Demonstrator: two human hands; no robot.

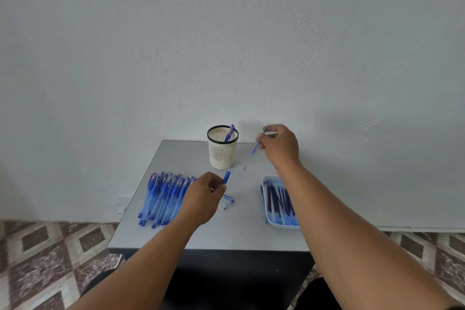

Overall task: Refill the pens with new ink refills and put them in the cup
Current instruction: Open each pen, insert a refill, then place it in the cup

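Left hand (204,198) pinches pen barrel (227,175) over bench (241,229); right hand (278,145) pinches thin refill (256,146) nr cup (222,147). Both light; refill prob bendy, so grip near its tip.

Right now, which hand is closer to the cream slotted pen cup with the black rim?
The right hand, holding a thin blue refill level with the cream slotted pen cup, just to its right. The left hand grips a pen barrel nearer the person.

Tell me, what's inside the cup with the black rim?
One blue pen stands inside the cup, leaning against the rim with its top poking out. The cup's slotted wall blurs the lower part, so anything small at the bottom cannot be seen.
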